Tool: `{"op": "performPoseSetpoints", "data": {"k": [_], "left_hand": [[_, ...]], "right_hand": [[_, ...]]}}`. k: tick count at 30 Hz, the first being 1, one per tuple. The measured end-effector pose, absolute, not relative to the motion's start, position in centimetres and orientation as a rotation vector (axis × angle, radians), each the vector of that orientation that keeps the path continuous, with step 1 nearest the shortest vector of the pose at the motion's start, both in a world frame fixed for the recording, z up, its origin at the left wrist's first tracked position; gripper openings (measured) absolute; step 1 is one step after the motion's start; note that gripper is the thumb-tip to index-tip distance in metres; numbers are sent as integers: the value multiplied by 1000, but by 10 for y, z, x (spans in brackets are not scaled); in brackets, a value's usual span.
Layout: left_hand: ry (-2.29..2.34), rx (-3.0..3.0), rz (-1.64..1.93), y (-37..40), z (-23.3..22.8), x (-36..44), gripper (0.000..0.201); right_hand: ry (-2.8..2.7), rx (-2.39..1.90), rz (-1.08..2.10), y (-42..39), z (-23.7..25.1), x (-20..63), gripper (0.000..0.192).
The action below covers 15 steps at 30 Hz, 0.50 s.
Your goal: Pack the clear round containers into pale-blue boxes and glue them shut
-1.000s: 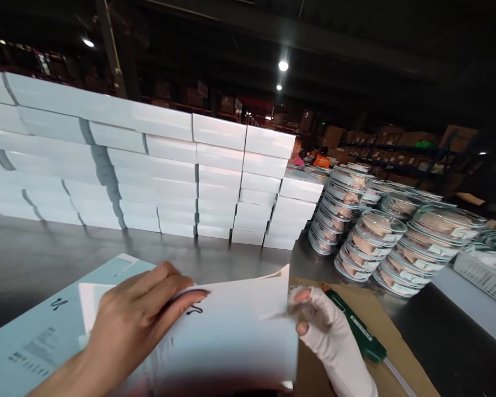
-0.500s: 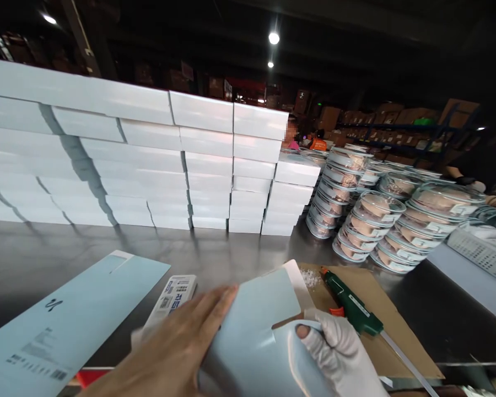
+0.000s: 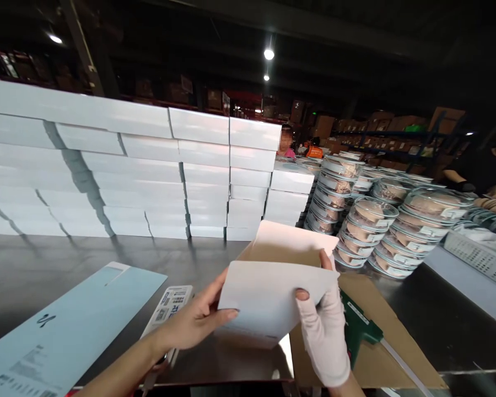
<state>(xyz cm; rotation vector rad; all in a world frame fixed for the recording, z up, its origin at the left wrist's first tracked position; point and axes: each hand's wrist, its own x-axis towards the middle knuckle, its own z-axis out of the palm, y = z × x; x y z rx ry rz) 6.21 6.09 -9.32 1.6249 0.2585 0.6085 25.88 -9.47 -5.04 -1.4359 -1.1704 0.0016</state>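
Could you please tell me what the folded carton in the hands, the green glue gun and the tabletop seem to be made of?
Folded carton: probably smooth, matte paperboard, judging by its thin edges and slightly bowed panels.
Green glue gun: likely hard plastic, dull, given its moulded look.
Tabletop: perhaps metal, with a satin sheen that faintly mirrors the white boxes.

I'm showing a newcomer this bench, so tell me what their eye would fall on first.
Probably the wall of glossy white rectangular boxes stacked across the back left of the dark metal table. Next, the stacks of round, clear-lidded containers to its right. Then, front and centre, the bare left hand and white-gloved right hand holding a pale folded card piece, a green, pistol-shaped glue gun on brown cardboard to their right.
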Motion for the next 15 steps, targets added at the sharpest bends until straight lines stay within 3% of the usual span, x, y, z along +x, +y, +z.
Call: {"op": "performPoseSetpoints", "data": {"k": [3,7,13,15], "left_hand": [[143,1523,826,54,-87,74,83],[171,1594,1149,46,-58,82,64],[323,1510,1157,30,-49,76,26],[314,1504,1113,27,-52,70,36]], "right_hand": [[-1177,-1381,-54,-87,-57,260,55],[-1062,-1299,135,-90,-57,254,75],[-965,-1331,160,-88,-57,224,72],[-964,-1313,114,-87,-56,217,75]]}}
